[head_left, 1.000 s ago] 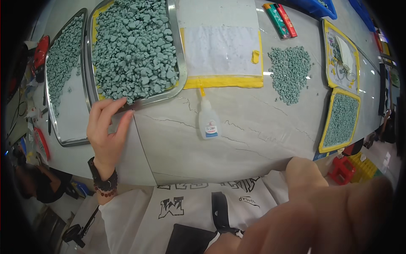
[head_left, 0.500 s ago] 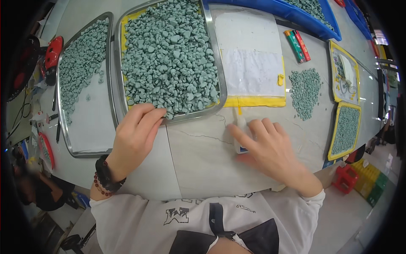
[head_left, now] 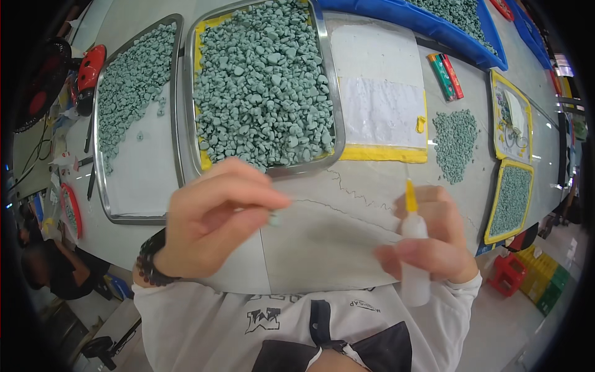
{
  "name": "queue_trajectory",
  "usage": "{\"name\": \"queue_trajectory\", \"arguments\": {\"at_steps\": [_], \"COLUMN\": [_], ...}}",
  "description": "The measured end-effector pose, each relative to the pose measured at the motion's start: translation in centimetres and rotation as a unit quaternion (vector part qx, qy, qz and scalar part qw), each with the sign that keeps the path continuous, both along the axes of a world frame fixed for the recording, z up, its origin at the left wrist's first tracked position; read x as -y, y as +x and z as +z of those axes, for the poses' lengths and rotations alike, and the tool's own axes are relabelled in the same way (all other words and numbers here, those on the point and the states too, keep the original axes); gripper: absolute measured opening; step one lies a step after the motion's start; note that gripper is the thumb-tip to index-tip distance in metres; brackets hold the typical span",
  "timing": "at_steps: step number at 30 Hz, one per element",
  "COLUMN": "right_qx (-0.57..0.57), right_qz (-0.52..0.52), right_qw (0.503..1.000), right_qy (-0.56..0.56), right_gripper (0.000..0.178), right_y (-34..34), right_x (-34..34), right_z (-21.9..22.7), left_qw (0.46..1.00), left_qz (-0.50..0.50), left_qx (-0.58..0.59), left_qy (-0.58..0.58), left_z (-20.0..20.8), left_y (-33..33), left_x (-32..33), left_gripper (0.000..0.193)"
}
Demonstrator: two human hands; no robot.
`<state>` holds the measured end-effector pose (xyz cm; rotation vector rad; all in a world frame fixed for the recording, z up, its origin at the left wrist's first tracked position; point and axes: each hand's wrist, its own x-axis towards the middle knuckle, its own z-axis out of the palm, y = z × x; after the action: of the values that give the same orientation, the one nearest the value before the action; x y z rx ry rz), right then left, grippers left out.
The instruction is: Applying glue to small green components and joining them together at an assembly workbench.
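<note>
My left hand [head_left: 214, 220] is raised at the near edge of the large metal tray [head_left: 333, 80] heaped with grey-green stones [head_left: 263, 87]. Between its thumb and fingertips it pinches one small green stone [head_left: 273, 219], blurred by motion. To the right, my right hand [head_left: 441, 239] grips a white squeeze bottle [head_left: 414, 291] with a thin yellow nozzle [head_left: 411, 196]. The bottle stands upright in the fingers, above the table's front edge.
A second metal tray [head_left: 149, 180] of stones lies left. A yellow-edged white sheet [head_left: 381, 105] and a loose stone pile [head_left: 455, 139] lie right, near two lighters [head_left: 447, 77]. Yellow-rimmed trays [head_left: 509, 198] and a blue bin [head_left: 409, 25] stand beyond.
My left hand has come back from the tray's edge with a stone. My right hand has lifted the bottle off the table and drawn it nearer and rightward.
</note>
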<state>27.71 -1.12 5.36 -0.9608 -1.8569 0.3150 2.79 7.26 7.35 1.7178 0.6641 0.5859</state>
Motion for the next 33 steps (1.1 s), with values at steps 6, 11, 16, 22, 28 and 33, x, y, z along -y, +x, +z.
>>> {"name": "queue_trajectory", "arguments": {"at_steps": [6, 11, 16, 22, 28, 33], "right_qx": [-0.013, -0.053, -0.038, -0.058, -0.02, -0.112], "right_qz": [-0.034, -0.026, 0.011, 0.021, 0.021, 0.08], "right_qw": [0.997, 0.997, 0.998, 0.997, 0.999, 0.991], "right_qy": [0.069, 0.051, 0.043, 0.054, 0.023, 0.001], "right_gripper": [0.04, 0.039, 0.038, 0.037, 0.036, 0.029], "right_y": [-3.0, -3.3, -2.8, -2.9, -2.4, -1.3], "right_x": [-2.0, -1.2, -0.8, -0.8, -0.7, -1.2], "right_z": [0.7, 0.8, 0.2, -0.7, -0.6, 0.3], "left_qw": [0.913, 0.859, 0.854, 0.891, 0.928, 0.888], "left_qz": [-0.022, -0.021, -0.027, -0.065, -0.103, -0.014], "left_qx": [0.218, 0.247, 0.189, 0.197, 0.145, 0.176], "left_qy": [-0.345, -0.447, -0.484, -0.404, -0.326, -0.424], "left_z": [-0.2, -0.6, -1.1, -2.8, -3.4, -2.5], "left_y": [4.3, 4.3, 3.9, 3.9, 4.1, 3.6], "left_x": [1.1, 1.2, 1.4, 1.4, 1.0, 1.3], "left_gripper": [0.019, 0.023, 0.023, 0.023, 0.024, 0.022]}}
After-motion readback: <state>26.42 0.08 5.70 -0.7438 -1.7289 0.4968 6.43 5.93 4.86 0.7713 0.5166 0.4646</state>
